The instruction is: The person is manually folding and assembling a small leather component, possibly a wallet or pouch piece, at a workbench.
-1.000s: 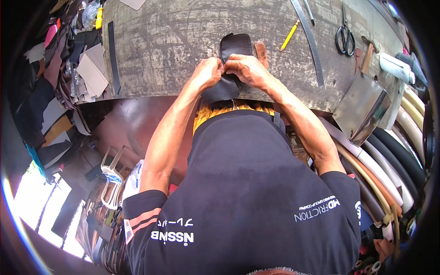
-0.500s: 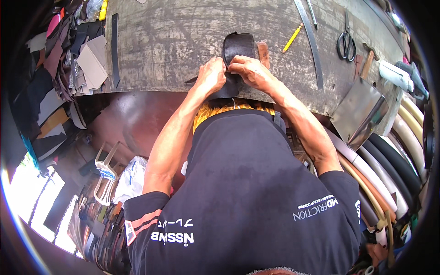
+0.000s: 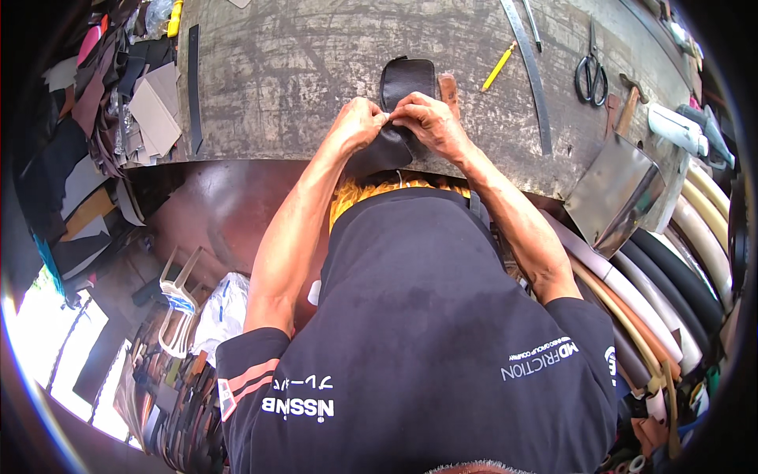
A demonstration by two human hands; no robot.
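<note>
A dark leather piece (image 3: 407,79) lies at the worktable's front edge, its upper flap beyond my hands and its lower part draped toward my body. My left hand (image 3: 358,122) pinches it at the middle, fingertips meeting those of my right hand (image 3: 430,126), which is also closed on the leather with bent fingers. Exactly what sits between the fingertips is too small to make out. A reddish-tan block (image 3: 448,90) lies just beyond my right hand, beside the flap.
On the scratched worktable (image 3: 276,55) are a yellow pencil-like tool (image 3: 497,67), a metal straightedge (image 3: 530,87), black scissors (image 3: 591,79), a hammer (image 3: 628,110) and a metal sheet (image 3: 613,189). Leather scraps (image 3: 103,103) pile at left; material rolls (image 3: 663,284) lean at right; a dark strip (image 3: 194,91) lies left.
My hands have shifted slightly on the leather, fingertips parting a little half a second ago and now close together again. The leather stays in much the same place.
</note>
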